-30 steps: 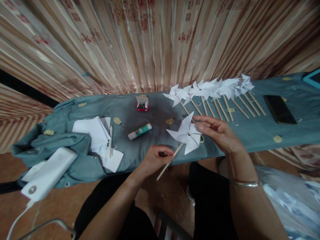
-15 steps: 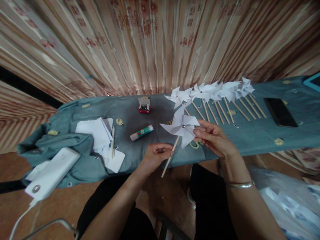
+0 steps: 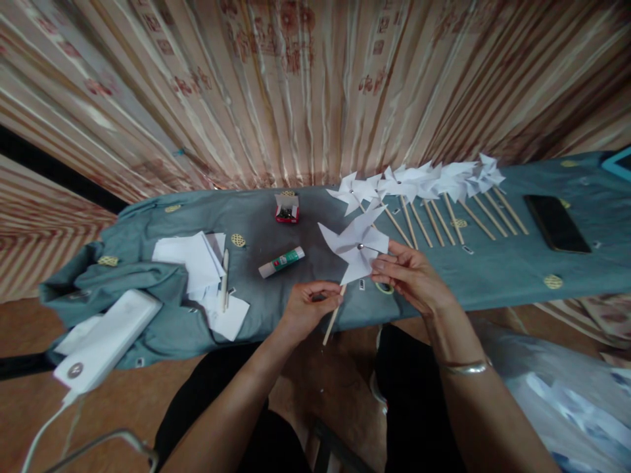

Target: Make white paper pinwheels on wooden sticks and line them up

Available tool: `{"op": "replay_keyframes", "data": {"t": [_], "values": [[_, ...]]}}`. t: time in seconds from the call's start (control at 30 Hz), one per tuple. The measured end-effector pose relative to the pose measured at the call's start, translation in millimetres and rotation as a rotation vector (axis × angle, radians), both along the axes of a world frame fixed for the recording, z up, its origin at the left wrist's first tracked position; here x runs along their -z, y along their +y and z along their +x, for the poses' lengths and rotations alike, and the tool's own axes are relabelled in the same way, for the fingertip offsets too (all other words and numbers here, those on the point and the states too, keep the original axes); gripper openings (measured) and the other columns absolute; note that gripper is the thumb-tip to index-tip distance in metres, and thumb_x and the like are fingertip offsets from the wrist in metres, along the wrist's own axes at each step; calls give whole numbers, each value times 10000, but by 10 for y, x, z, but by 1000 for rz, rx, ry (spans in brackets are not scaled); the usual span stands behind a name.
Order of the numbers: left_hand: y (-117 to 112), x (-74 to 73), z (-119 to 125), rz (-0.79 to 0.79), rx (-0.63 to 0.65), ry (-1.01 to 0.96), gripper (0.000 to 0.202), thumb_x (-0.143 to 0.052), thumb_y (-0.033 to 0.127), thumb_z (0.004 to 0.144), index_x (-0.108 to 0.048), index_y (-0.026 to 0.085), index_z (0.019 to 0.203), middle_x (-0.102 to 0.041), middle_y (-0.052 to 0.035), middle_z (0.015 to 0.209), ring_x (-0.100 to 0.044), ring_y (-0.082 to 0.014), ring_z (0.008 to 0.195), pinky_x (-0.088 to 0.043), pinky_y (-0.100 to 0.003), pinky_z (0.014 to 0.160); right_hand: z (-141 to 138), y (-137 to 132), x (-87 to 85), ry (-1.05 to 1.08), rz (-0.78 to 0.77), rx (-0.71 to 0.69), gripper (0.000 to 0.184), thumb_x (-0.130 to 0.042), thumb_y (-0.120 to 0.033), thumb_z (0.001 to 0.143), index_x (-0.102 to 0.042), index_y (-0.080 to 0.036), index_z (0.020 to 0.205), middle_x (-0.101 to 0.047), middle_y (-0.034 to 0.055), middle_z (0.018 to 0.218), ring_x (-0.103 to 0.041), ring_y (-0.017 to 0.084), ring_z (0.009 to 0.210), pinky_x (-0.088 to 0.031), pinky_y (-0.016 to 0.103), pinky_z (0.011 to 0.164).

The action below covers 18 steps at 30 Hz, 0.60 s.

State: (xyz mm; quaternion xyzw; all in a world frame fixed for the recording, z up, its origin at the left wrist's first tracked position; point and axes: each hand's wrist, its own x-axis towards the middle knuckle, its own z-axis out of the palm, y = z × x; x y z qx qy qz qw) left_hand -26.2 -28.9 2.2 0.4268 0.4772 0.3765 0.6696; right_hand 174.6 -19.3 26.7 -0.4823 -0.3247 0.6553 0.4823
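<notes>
A white paper pinwheel (image 3: 351,238) with a shiny pin at its centre is held up over the front of the table. My left hand (image 3: 309,309) pinches its thin wooden stick (image 3: 332,323) between thumb and fingers, just below the blades. At the right side of the pinwheel, my right hand (image 3: 413,277) has thumb and fingers closed on a blade. Part of a yellow-green ring (image 3: 384,288) shows beneath that hand; the rest of it is hidden. Behind, several finished pinwheels (image 3: 453,179) lie in an overlapping row, their sticks pointing toward me.
On the teal cloth (image 3: 276,309) lie a glue stick (image 3: 282,262), an open red box of pins (image 3: 286,210), paper sheets (image 3: 190,259), wooden sticks (image 3: 224,282) and a phone (image 3: 557,223). A white power bank (image 3: 108,338) with a cable sits at the left edge. A curtain (image 3: 305,92) hangs behind.
The pinwheel's blades have turned a little about the pin, and my right hand has moved slightly left with them. My left hand keeps its hold on the stick.
</notes>
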Motion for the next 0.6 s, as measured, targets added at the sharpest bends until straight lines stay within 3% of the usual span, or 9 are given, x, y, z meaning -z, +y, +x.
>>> {"op": "replay_keyframes", "data": {"t": [0.13, 0.3, 0.43, 0.6], "values": [[6, 7, -3, 17, -13, 18, 150, -774, 226, 544, -762, 163, 679, -689, -18, 639, -564, -113, 614, -451, -223, 622, -1, -6, -7, -49, -21, -37, 426, -875, -408, 562, -707, -203, 896, -732, 3, 662, -679, 109, 556, -552, 159, 526], [24, 0, -14, 20, -34, 35, 139, -766, 232, 551, -761, 164, 672, -684, -17, 627, -558, -111, 603, -441, -219, 607, 68, -3, 16, -132, -58, 12, 446, -825, -534, 579, -697, -201, 845, -746, 26, 689, -660, 98, 526, -526, 166, 506], [27, -1, -14, 21, -59, 32, 119, -754, 222, 555, -760, 172, 662, -684, -11, 631, -563, -107, 610, -440, -217, 623, 98, -6, 62, -184, -31, 61, 400, -817, -539, 587, -728, -198, 775, -761, 41, 777, -667, 98, 584, -533, 189, 567], [27, -1, -13, 27, -72, 36, 122, -757, 233, 554, -756, 174, 661, -681, -8, 633, -557, -104, 608, -441, -216, 621, 76, -29, 70, -234, 20, 23, 352, -822, -521, 587, -761, -203, 724, -762, 47, 824, -672, 104, 648, -531, 206, 638]]}}
